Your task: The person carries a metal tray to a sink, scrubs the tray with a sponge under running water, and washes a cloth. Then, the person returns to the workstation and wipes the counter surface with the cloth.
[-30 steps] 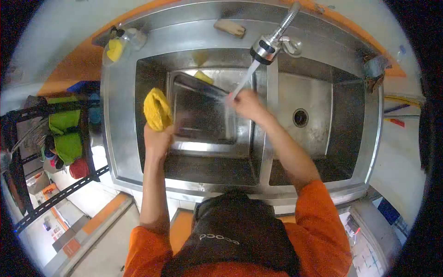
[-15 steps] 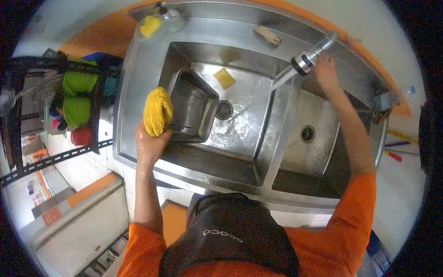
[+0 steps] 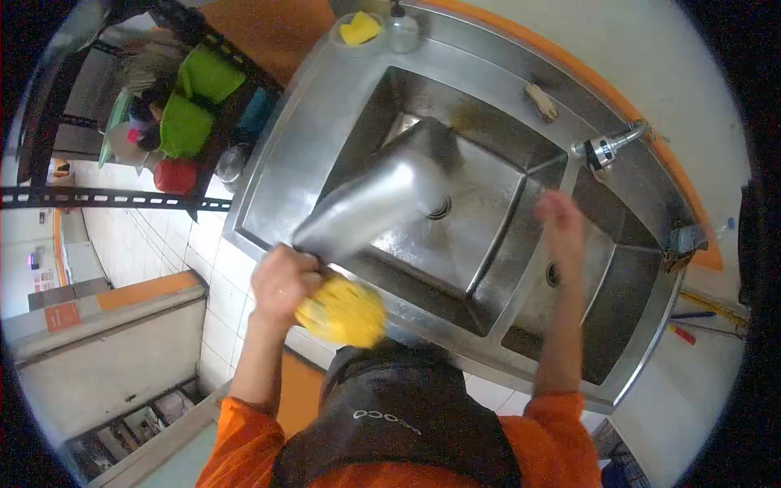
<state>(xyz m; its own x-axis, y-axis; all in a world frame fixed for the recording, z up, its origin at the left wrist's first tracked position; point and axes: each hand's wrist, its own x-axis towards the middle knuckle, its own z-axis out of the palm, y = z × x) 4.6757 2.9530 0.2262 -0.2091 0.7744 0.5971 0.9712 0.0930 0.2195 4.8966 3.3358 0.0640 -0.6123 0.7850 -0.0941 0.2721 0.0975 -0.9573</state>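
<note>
My left hand [image 3: 285, 285] is closed on the near end of a deep stainless steel food pan [image 3: 370, 207], tilted and blurred by motion above the left basin. A fluffy yellow cloth [image 3: 342, 313] hangs from the same hand, over the sink's front edge. My right hand [image 3: 561, 220] is in the air by the divider between the basins, apart from the pan. It appears to hold nothing, its fingers loosely apart though blurred. The left basin [image 3: 464, 264] lies beneath the pan, which hides part of its floor and drain.
A faucet [image 3: 604, 151] with no visible stream points over the right basin [image 3: 598, 244]. On the back ledge are a brownish block [image 3: 541, 103], a pump bottle [image 3: 402, 31] and a bowl with a yellow sponge [image 3: 360, 30]. A shelf with green containers [image 3: 185, 122] stands left.
The pan has been lifted and tilted out of the left basin by my left hand. My right hand has come away from the faucet toward me. The water stream has stopped. The view has turned.
</note>
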